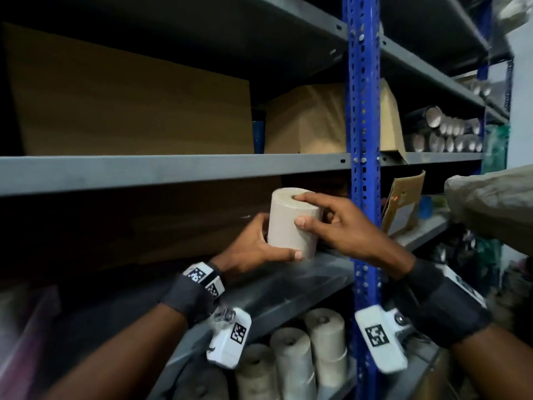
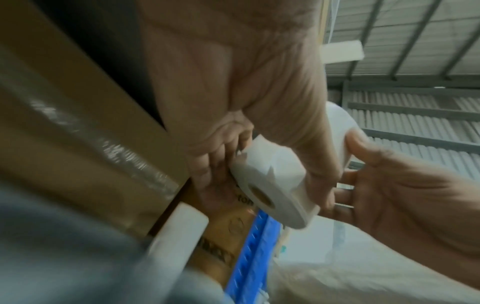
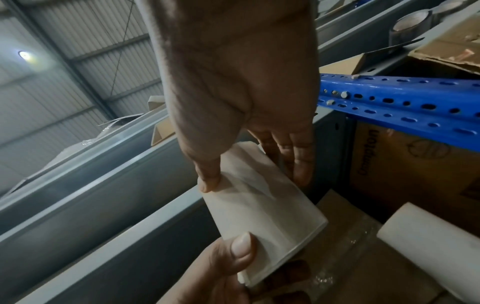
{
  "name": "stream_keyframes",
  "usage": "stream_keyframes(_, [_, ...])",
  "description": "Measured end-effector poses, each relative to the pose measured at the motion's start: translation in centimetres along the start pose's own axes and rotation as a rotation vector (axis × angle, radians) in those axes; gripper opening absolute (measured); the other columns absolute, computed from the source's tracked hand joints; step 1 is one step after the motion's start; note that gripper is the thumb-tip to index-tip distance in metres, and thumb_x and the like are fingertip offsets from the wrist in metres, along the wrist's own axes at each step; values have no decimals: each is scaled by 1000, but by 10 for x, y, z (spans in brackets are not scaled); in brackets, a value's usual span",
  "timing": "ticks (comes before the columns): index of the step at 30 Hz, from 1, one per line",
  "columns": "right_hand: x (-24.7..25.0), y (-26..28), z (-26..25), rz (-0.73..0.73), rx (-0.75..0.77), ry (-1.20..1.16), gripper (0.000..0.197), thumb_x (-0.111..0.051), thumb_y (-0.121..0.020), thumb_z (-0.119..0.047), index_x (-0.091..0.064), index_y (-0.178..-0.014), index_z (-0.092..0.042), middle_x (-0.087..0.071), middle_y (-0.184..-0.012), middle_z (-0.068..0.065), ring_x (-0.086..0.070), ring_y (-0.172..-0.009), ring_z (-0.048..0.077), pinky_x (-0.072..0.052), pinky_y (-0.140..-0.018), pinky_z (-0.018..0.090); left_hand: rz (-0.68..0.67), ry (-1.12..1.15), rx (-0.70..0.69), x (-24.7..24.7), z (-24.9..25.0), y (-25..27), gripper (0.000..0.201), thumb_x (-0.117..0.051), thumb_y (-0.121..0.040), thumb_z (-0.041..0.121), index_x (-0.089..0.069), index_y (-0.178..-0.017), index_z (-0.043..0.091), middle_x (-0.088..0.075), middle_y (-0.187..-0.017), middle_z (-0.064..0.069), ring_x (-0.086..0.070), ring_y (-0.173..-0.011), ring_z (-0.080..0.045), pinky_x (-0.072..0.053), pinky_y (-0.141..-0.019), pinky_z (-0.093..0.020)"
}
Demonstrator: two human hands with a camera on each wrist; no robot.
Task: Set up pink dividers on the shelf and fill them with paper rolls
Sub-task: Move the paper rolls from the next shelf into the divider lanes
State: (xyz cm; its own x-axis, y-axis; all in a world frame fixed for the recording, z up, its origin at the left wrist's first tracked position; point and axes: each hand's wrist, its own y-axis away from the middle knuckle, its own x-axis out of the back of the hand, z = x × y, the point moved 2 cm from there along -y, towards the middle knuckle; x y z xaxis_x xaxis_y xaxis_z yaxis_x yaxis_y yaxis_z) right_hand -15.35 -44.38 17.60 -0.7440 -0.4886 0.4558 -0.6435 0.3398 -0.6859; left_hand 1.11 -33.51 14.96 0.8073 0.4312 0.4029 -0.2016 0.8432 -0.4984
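Note:
An upright beige paper roll (image 1: pixel 291 223) is held between both hands, just over the front edge of the grey shelf (image 1: pixel 311 272), left of the blue post. My left hand (image 1: pixel 259 246) wraps its lower left side, thumb across the front. My right hand (image 1: pixel 328 223) pinches it from the right, thumb on the side and index finger on the top by the core hole. In the left wrist view the roll (image 2: pixel 275 185) shows its core end. The right wrist view shows the roll (image 3: pixel 262 209) between both thumbs. A blurred pinkish shape (image 1: pixel 28 327) lies at the lower left.
A blue perforated post (image 1: pixel 363 168) stands right of the roll. Cardboard boxes (image 1: pixel 129 105) fill the shelf above. Several more paper rolls (image 1: pixel 302 350) stand on the shelf below. A taped carton (image 3: pixel 363 246) and another roll (image 3: pixel 436 242) lie behind the held roll.

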Motion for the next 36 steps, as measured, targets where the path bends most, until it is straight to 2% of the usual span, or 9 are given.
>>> stream_keyframes(3, [-13,32,-19,-22,8,-87,42,-74,-81,-34,-63,-121,-34,-61,-128,-14,-57,-119,2,-52,-99,35,127,-8,71,-9,0,49,76,-95,-67,12,-47,-125,25,-63,-125,3,-65,-109,-3,-57,-86,-21])
stream_keyframes(7, [-32,62,-47,-117,-16,-198,46,-72,-75,-44,-64,-120,-38,-62,-128,-11,-61,-114,5,-55,-90,28,248,89,102,-17,3,118,79,-97,-61,23,-49,-122,32,-64,-126,6,-67,-107,-2,-58,-83,-23])
stream_keyframes(11, [-52,85,-77,-289,14,-117,48,-71,-74,-55,-60,-121,-49,-58,-127,-27,-54,-117,-8,-52,-92,21,364,142,129,-19,10,188,91,-97,-53,35,-48,-130,33,-66,-126,6,-68,-109,-8,-60,-81,-27])
stream_keyframes(15, [-75,102,-110,-460,72,-78,54,-69,-71,-66,-60,-121,-48,-58,-128,-25,-56,-118,-2,-53,-95,33,441,162,157,-16,13,252,92,-97,-55,31,-47,-131,34,-73,-118,2,-72,-107,-16,-61,-82,-31])
stream_keyframes(20, [-112,118,-156,-635,106,-37,53,-68,-70,-69,-59,-119,-53,-55,-127,-27,-54,-118,-3,-53,-94,37,531,97,134,0,21,323,85,-97,-61,27,-51,-131,38,-68,-128,8,-67,-116,-15,-59,-88,-32])
stream_keyframes(24, [-152,133,-191,-697,128,-41,48,-71,-69,-65,-61,-115,-52,-56,-122,-27,-53,-116,-6,-50,-96,33,615,52,149,21,29,384,82,-97,-61,27,-53,-129,41,-68,-128,4,-67,-117,-18,-59,-89,-34])
stream_keyframes(30, [-226,164,-254,-677,177,-61,46,-71,-69,-65,-56,-113,-61,-42,-117,-48,-38,-115,-24,-41,-79,1,702,1,139,61,44,478,81,-93,-65,26,-54,-133,44,-68,-131,4,-66,-118,-19,-57,-88,-29])
stream_keyframes(33, [-261,176,-281,-674,238,-9,54,-63,-66,-75,-54,-117,-61,-40,-116,-48,-28,-122,-24,-31,-93,9,766,-70,130,76,49,517,84,-92,-67,30,-51,-139,46,-65,-136,6,-65,-121,-16,-57,-92,-29])
stream_keyframes(36, [-290,177,-305,-672,265,-2,47,-61,-65,-75,-53,-110,-68,-38,-115,-49,-24,-123,-23,-27,-95,12,851,-133,135,88,54,545,87,-89,-71,38,-46,-146,43,-62,-140,9,-64,-122,-14,-57,-95,-31])
